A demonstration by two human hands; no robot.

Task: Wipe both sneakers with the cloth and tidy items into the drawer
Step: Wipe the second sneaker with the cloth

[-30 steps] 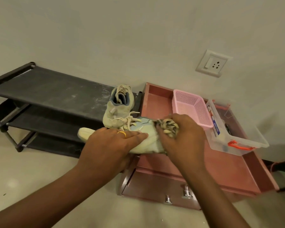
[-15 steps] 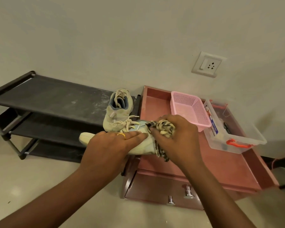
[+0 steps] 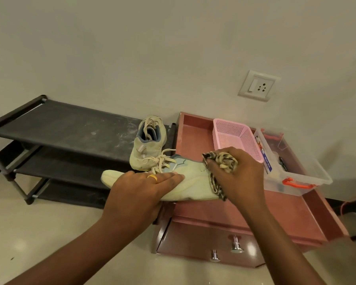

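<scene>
The left hand (image 3: 140, 188) clamps the sneaker (image 3: 190, 183) on its side, steadying it over the drawer (image 3: 230, 214) edge so the right hand (image 3: 237, 175), closed on the bunched cloth (image 3: 222, 161), can rub its heel end. Two sneakers – the other (image 3: 149, 149) waits on the rack (image 3: 70, 128) – one cloth, one basket (image 3: 236, 136), one box (image 3: 292, 171)

You've got a black shoe rack (image 3: 70, 128) against the wall, and one pale sneaker (image 3: 147, 149) sits on the right end of its top shelf. Right beside it, the reddish drawer unit (image 3: 230, 214) carries a pink basket (image 3: 234, 136) and a clear plastic box (image 3: 296, 173), side by side. Both units stand on the pale floor (image 3: 49, 229).
</scene>
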